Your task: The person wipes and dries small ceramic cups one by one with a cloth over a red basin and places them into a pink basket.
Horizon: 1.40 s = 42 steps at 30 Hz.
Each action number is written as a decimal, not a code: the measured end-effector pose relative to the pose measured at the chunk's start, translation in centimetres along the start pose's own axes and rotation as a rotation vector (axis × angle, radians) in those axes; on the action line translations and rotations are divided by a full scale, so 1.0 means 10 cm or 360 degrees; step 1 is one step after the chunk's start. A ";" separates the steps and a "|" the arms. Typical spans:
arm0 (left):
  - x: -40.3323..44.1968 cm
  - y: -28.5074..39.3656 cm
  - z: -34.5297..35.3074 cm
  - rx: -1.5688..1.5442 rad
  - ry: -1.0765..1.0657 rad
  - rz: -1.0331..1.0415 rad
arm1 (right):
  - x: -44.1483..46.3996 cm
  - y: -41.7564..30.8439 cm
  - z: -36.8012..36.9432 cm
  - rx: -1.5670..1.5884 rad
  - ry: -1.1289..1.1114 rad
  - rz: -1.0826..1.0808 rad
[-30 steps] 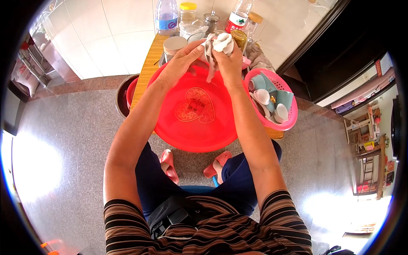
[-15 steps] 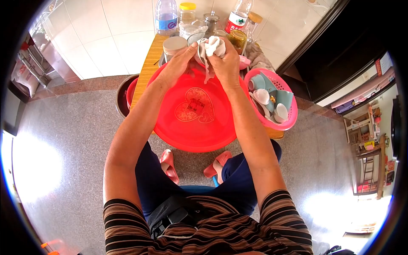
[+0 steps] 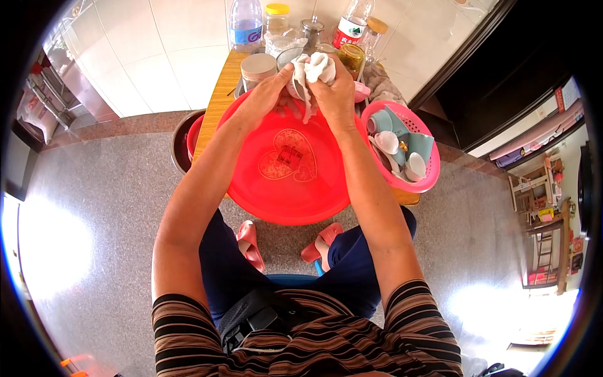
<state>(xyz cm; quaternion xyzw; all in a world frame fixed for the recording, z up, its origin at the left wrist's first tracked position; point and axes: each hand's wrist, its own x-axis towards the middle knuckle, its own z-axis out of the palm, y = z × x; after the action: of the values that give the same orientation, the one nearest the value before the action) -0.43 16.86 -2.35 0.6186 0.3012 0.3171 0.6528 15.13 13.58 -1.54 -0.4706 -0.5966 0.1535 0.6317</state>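
Cloth point(image 3: 321, 66) should handle light and limp, and probably won't break or dent, though it may be slippery if damp (whether it is wet can't be told from this view). You'd do best to take it by the thick bunched part, since the loose strip would likely just fold away. It lies at the upper centre of the frame, between your two hands, above the far rim of the basin point(image 3: 289, 204). Your right hand point(image 3: 334, 93) grips the bunch from the right; your left hand point(image 3: 269, 94) curls at its left edge, its grip too hidden to tell.
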 end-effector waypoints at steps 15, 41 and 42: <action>-0.06 0.06 0.01 -0.0098 0.0045 0.0111 | -0.03 -0.03 0.00 -0.0338 0.0041 -0.0323; -0.03 0.05 0.01 -0.0129 0.0470 0.0138 | -0.05 -0.02 0.03 -0.0227 -0.0206 -0.0431; -0.03 0.05 0.01 -0.0129 0.0471 0.0139 | -0.03 -0.01 0.02 -0.0341 -0.0067 -0.0450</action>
<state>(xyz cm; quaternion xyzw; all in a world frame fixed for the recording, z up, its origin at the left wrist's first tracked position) -0.56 16.53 -1.82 0.5507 0.3538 0.4446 0.6114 14.80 13.37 -1.71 -0.4432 -0.6829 0.0086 0.5807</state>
